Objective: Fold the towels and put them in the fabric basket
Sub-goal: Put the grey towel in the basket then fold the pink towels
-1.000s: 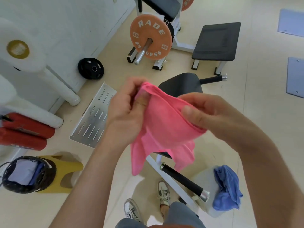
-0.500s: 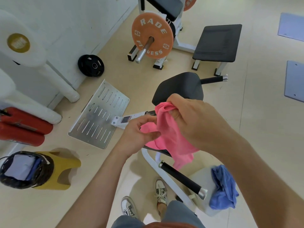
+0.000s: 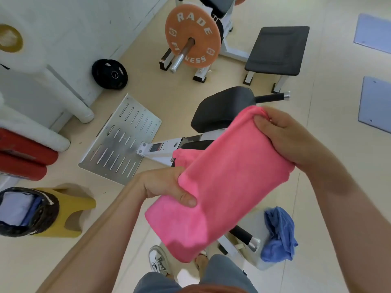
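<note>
Behind pink towel (image 3: pixel 222 182): black seat (image 3: pixel 220 108) (partly hidden); blue towel (image 3: pixel 279 235) rightward.

Of my left hand (image 3: pixel 163 185) only the thumb shows; its fingers are behind the pink towel (image 3: pixel 222 187), which also covers the fingers of my right hand (image 3: pixel 289 136) and part of the black seat (image 3: pixel 222 106). The fabric basket (image 3: pixel 49 212) is cut off by the left edge, and the label (image 3: pixel 156 147) on the white frame (image 3: pixel 172 144) is too small to read
</note>
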A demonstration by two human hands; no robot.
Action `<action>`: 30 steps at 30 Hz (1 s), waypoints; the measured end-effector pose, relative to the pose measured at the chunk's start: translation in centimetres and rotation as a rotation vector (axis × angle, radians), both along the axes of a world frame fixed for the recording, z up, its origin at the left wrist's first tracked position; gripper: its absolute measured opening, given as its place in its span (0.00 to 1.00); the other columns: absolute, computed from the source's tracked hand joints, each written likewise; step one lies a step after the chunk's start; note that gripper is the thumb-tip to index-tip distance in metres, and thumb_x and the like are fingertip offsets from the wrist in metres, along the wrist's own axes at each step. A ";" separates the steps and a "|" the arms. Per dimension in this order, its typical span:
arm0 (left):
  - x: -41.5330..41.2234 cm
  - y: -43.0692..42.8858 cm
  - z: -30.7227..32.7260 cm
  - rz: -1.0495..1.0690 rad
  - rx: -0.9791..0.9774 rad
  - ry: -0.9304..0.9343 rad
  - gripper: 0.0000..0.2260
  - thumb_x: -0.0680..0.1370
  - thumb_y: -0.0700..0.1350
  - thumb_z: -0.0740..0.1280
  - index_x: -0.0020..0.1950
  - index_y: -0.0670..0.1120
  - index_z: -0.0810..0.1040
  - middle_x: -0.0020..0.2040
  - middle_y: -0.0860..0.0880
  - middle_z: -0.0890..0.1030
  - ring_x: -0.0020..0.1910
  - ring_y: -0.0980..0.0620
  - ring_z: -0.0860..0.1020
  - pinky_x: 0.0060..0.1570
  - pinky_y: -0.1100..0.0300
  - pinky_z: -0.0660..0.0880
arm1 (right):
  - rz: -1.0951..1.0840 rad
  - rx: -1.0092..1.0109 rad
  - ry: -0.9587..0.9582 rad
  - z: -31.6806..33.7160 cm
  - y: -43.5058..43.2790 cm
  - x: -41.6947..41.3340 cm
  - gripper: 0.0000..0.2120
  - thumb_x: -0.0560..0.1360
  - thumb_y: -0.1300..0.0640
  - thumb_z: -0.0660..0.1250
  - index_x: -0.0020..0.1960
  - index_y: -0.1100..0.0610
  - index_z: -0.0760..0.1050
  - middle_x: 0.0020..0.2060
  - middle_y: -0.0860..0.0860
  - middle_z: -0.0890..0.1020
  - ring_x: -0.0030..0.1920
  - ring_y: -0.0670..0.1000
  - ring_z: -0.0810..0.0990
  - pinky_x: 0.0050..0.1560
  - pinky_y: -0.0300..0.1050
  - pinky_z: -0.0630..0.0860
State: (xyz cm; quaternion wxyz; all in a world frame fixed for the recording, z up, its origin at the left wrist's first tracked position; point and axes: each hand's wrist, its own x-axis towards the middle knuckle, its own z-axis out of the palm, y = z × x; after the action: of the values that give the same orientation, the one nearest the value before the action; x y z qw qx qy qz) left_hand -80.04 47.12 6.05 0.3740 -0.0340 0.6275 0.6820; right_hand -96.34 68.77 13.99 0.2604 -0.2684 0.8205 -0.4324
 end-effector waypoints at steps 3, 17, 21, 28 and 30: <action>0.9 -0.9 -3.3 -0.023 -0.168 -0.070 0.11 0.59 0.52 0.81 0.37 0.52 0.85 0.36 0.56 0.84 0.37 0.60 0.80 0.41 0.65 0.74 | -0.089 0.134 0.016 -5.2 1.9 -1.1 0.12 0.83 0.54 0.54 0.46 0.50 0.73 0.41 0.51 0.78 0.43 0.51 0.75 0.45 0.43 0.72; -0.6 -2.5 -13.9 1.080 0.031 -0.392 0.14 0.73 0.49 0.71 0.57 0.52 0.77 0.48 0.49 0.81 0.40 0.52 0.78 0.40 0.57 0.75 | -0.560 0.199 -0.365 -19.7 3.8 1.0 0.14 0.82 0.51 0.53 0.62 0.54 0.73 0.56 0.55 0.78 0.52 0.53 0.76 0.52 0.47 0.72; 0.0 -0.7 -15.8 0.970 -0.085 -0.495 0.18 0.73 0.57 0.70 0.58 0.48 0.79 0.53 0.50 0.84 0.53 0.50 0.80 0.53 0.52 0.76 | -0.571 0.249 -0.301 -21.9 3.4 1.3 0.15 0.83 0.52 0.51 0.60 0.59 0.71 0.51 0.55 0.76 0.50 0.54 0.74 0.51 0.46 0.67; 0.0 -1.3 -14.6 1.192 -0.096 -0.205 0.03 0.78 0.42 0.67 0.47 0.47 0.74 0.43 0.47 0.81 0.39 0.50 0.78 0.30 0.61 0.75 | -0.576 0.204 -0.137 -21.4 3.2 0.7 0.12 0.83 0.52 0.50 0.55 0.56 0.71 0.46 0.53 0.76 0.45 0.52 0.73 0.46 0.44 0.65; 0.1 -1.1 -13.8 1.193 -0.188 -0.078 0.03 0.79 0.45 0.66 0.48 0.49 0.72 0.42 0.49 0.80 0.35 0.53 0.77 0.30 0.61 0.74 | -0.641 0.109 -0.204 -20.9 3.3 0.7 0.11 0.83 0.50 0.51 0.55 0.52 0.71 0.46 0.50 0.76 0.45 0.50 0.74 0.44 0.45 0.69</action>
State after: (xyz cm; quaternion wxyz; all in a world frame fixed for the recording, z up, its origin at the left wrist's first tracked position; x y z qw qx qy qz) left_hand -79.97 45.98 -7.76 -0.0547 -0.4378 0.5435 0.7141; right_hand -95.62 72.12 -6.93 0.2061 0.0619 0.8547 -0.4724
